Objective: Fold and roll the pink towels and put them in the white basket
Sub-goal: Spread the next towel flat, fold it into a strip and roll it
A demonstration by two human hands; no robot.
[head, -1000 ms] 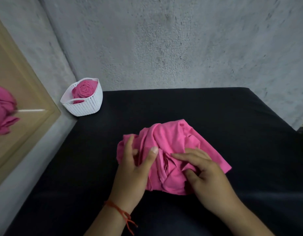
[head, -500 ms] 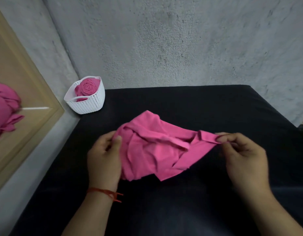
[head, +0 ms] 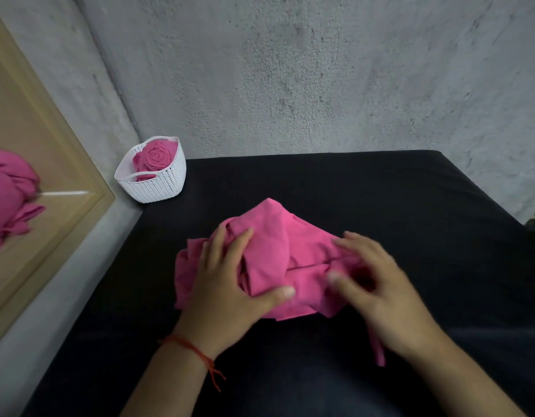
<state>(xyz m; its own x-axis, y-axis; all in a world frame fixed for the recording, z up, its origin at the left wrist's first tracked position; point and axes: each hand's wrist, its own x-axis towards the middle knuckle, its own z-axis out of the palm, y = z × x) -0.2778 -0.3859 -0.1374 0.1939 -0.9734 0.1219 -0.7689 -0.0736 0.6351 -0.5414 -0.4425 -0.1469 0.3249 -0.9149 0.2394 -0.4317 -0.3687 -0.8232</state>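
My left hand (head: 230,284) lay flat, fingers straight and spread, pressing the crumpled pink towel (head: 269,245) onto the black surface (head: 380,191). My right hand (head: 377,290), blurred, rested on the towel's right part, fingers loosely extended, gripping nothing discernible. The white basket (head: 158,185), at the far left corner, held one rolled towel (head: 155,155).

The black table (head: 380,206) carries a pink towel (head: 269,251) and white basket (head: 158,185).
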